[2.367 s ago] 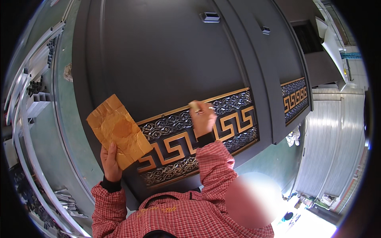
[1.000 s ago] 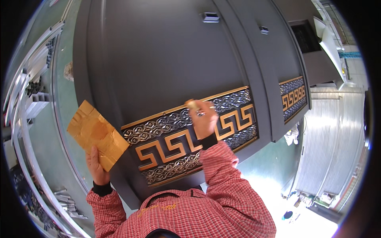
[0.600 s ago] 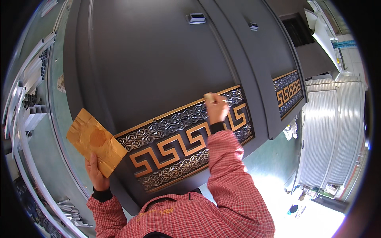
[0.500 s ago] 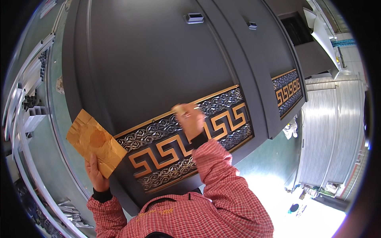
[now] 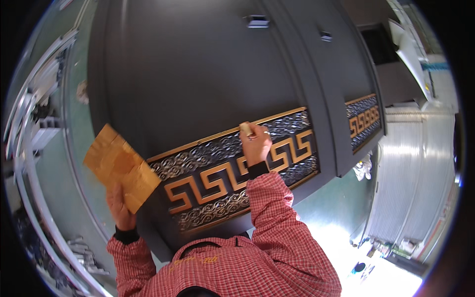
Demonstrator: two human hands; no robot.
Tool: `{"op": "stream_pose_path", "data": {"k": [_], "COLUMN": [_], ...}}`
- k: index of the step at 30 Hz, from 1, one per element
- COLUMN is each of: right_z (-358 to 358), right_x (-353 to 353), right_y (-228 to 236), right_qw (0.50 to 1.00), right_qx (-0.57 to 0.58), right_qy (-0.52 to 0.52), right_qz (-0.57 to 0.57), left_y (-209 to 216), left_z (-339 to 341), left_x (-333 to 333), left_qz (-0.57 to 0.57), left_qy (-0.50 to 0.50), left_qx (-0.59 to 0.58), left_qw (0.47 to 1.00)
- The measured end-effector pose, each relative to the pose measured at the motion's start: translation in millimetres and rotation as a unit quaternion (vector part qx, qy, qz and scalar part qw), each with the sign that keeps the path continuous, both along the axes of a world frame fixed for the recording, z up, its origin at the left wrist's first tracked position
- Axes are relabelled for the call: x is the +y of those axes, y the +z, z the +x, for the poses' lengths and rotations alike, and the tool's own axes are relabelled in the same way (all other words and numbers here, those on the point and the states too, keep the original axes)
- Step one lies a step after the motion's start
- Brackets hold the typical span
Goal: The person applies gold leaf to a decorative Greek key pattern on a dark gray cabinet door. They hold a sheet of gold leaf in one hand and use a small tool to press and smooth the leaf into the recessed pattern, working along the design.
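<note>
My left hand (image 5: 121, 209) grips the lower edge of a creased, golden-brown sheet of card (image 5: 101, 157), held up at the left of the dark panel. A darker, wet-looking patch marks the middle of the sheet. In the fingers of my right hand (image 5: 257, 148) is a small pale pad (image 5: 246, 129), at the thin gold upper border of a decorative band (image 5: 198, 151). That band carries silvery-black scrollwork and a gold key pattern (image 5: 215, 183). My right wrist covers part of the pattern. Whether the pad touches the border I cannot tell.
The large dark grey panel (image 5: 198, 74) has small metal brackets (image 5: 257, 21) standing on it. A second, similar band (image 5: 362, 121) lies further right. Metal profiles (image 5: 47, 123) are stacked along the left, and pale corrugated sheets (image 5: 396, 173) lie at the right.
My right hand has moved a little to the right along the gold border, pad still in its fingers. The view has shifted slightly. My left hand still holds the card.
</note>
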State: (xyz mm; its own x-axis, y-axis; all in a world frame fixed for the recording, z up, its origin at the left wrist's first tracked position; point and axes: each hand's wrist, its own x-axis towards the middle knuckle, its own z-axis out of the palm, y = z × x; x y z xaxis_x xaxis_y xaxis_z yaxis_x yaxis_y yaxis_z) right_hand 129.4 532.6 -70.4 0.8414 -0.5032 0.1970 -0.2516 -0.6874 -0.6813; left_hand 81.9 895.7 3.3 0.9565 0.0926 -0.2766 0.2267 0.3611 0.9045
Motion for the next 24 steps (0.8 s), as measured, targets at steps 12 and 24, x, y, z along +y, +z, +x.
{"op": "stream_pose_path", "data": {"k": [12,24], "right_z": [-12,-27], "right_x": [88,152], "right_y": [24,36], "right_qw": [0.991,0.961], "right_qx": [0.004,-0.003], "right_qy": [0.117,0.272], "right_qz": [0.066,0.054], "left_y": [4,8], "left_z": [-14,-40], "left_x": [24,49], "left_qz": [-0.072,-0.085], "left_qy": [0.088,0.154], "left_qx": [0.015,0.031], "left_qw": [0.993,0.984]}}
